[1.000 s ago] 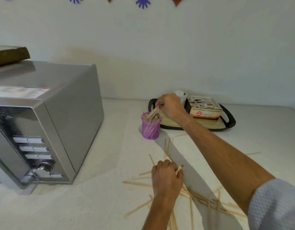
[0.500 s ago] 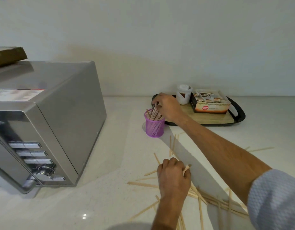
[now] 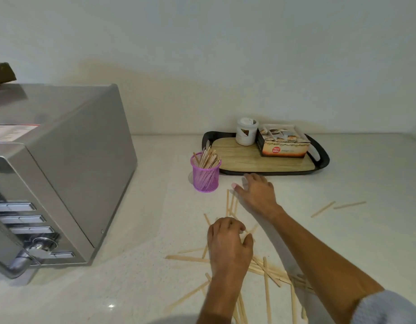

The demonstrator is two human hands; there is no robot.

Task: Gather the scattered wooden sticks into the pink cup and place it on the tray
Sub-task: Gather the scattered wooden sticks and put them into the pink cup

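A pink mesh cup (image 3: 205, 176) stands upright on the white counter, just left of the tray's front corner, with a bundle of wooden sticks (image 3: 208, 156) leaning in it. Several more sticks (image 3: 265, 270) lie scattered on the counter near me, two others (image 3: 335, 206) farther right. My right hand (image 3: 256, 192) hovers flat with fingers spread between the cup and the loose sticks, holding nothing. My left hand (image 3: 228, 246) rests curled on the pile; whether it grips any sticks is hidden. The black tray with a wooden inlay (image 3: 244, 160) sits against the wall.
A silver microwave (image 3: 52, 174) fills the left side, with a brown object (image 3: 1, 73) on top. On the tray stand a white jar (image 3: 246, 132) and a printed box (image 3: 284, 142). The wall runs close behind the tray.
My right hand has let go of its sticks into the cup and drawn back toward me, down to the counter. The view has tilted downward. My left hand stays on the pile.
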